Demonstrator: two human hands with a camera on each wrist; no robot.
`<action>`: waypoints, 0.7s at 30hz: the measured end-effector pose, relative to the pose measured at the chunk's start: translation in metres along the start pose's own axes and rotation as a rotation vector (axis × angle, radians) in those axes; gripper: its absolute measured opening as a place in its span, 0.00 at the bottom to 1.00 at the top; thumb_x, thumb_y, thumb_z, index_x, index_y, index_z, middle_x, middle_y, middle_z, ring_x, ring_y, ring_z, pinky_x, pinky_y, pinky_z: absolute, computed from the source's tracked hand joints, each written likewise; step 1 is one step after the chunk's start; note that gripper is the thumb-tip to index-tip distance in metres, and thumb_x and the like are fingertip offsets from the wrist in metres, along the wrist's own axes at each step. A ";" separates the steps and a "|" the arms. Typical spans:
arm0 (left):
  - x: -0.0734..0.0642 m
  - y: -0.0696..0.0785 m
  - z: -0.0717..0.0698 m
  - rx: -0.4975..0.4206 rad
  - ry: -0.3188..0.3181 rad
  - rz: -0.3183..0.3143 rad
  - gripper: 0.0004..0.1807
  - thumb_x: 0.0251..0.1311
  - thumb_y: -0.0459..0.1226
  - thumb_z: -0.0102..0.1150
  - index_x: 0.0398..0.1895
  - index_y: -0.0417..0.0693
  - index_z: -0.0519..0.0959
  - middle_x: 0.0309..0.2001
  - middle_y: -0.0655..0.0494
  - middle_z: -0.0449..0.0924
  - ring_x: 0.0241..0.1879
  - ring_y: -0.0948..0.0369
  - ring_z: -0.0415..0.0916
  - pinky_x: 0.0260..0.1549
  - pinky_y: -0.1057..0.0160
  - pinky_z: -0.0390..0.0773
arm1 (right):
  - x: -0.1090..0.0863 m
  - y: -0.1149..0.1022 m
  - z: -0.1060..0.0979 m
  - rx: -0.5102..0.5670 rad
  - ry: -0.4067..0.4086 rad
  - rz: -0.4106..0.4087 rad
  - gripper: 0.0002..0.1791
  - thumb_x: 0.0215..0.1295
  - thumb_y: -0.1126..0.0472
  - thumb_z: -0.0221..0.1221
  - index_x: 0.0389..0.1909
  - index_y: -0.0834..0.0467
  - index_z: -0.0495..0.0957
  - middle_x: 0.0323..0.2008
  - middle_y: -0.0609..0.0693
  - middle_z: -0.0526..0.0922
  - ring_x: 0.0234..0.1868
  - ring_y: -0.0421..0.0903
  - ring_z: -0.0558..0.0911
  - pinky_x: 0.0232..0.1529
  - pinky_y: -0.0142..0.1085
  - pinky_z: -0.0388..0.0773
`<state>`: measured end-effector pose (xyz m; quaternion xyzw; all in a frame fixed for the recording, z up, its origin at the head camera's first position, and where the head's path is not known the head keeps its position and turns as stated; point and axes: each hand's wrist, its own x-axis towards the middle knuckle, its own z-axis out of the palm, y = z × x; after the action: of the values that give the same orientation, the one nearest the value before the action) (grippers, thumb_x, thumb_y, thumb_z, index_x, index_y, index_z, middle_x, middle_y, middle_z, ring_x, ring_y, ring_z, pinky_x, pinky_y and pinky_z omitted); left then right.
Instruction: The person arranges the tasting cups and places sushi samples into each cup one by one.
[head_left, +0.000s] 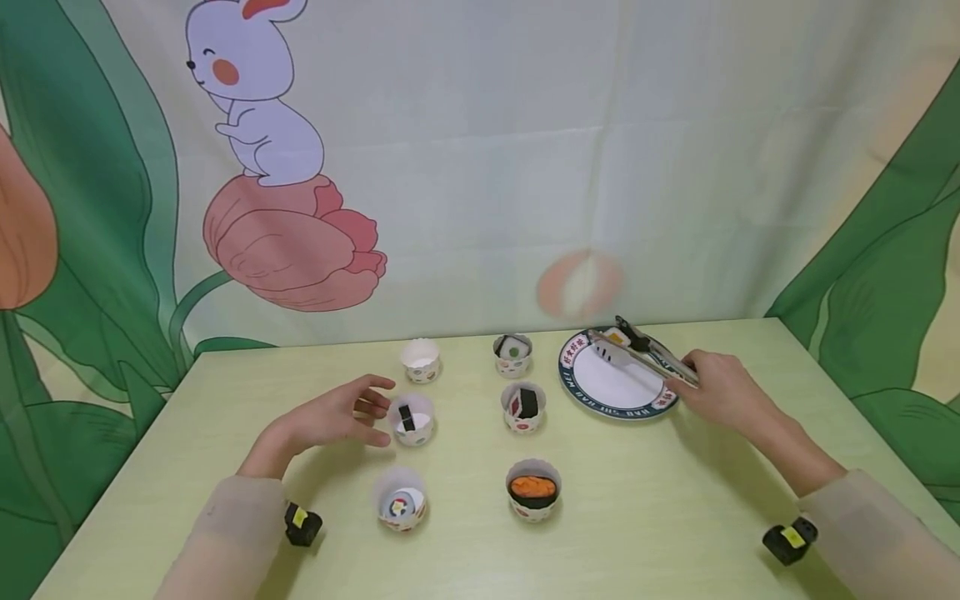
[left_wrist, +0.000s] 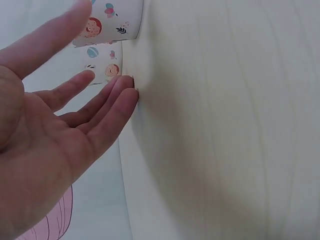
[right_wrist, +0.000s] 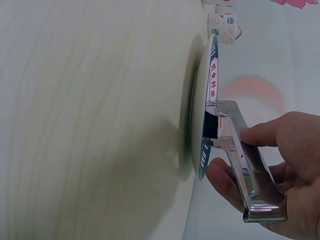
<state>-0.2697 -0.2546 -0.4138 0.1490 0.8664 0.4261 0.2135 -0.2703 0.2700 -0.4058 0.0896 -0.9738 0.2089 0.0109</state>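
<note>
In the head view my right hand (head_left: pixel 723 387) grips metal tongs (head_left: pixel 660 358) over the far part of a white plate with a blue rim (head_left: pixel 618 408). Between the tong tips lies a toy sushi piece (head_left: pixel 618 336), yellow and white; its black band shows in the right wrist view. Thumb on one arm, fingers on the other, the right hand (right_wrist: pixel 295 170) pinches the tongs. My left hand (head_left: pixel 337 414) reaches beside a paper cup (head_left: pixel 415 429) with a white and black sushi piece in it, fingers loosely bent and nothing held.
Two rows of patterned paper cups stand left of the plate. One cup (head_left: pixel 422 371) at the back left shows no sushi; others hold pieces, such as an orange-topped sushi (head_left: pixel 532 487) and a round roll (head_left: pixel 399 506). A printed cloth (head_left: pixel 465 167) hangs behind the table.
</note>
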 end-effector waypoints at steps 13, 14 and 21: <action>0.015 0.002 -0.005 0.133 0.102 -0.027 0.29 0.69 0.28 0.59 0.70 0.30 0.63 0.55 0.37 0.75 0.55 0.45 0.75 0.55 0.49 0.78 | -0.001 0.000 -0.009 -0.031 -0.064 -0.024 0.22 0.66 0.58 0.65 0.47 0.76 0.77 0.30 0.56 0.78 0.29 0.50 0.74 0.27 0.40 0.71; 0.017 0.002 -0.005 0.137 0.114 -0.036 0.28 0.71 0.30 0.58 0.70 0.30 0.63 0.56 0.37 0.75 0.54 0.46 0.75 0.54 0.49 0.78 | -0.002 0.000 -0.009 -0.037 -0.065 -0.025 0.22 0.67 0.58 0.65 0.46 0.75 0.77 0.29 0.55 0.78 0.28 0.49 0.74 0.26 0.39 0.71; 0.025 0.005 -0.005 0.136 0.178 -0.091 0.30 0.73 0.38 0.58 0.71 0.32 0.63 0.58 0.35 0.74 0.54 0.45 0.74 0.56 0.47 0.75 | -0.003 -0.001 -0.010 -0.040 -0.099 -0.013 0.25 0.66 0.55 0.67 0.48 0.75 0.78 0.30 0.54 0.81 0.26 0.47 0.75 0.23 0.38 0.70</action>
<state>-0.2937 -0.2441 -0.4127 0.0854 0.9148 0.3676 0.1442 -0.2674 0.2734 -0.3967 0.1059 -0.9765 0.1847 -0.0339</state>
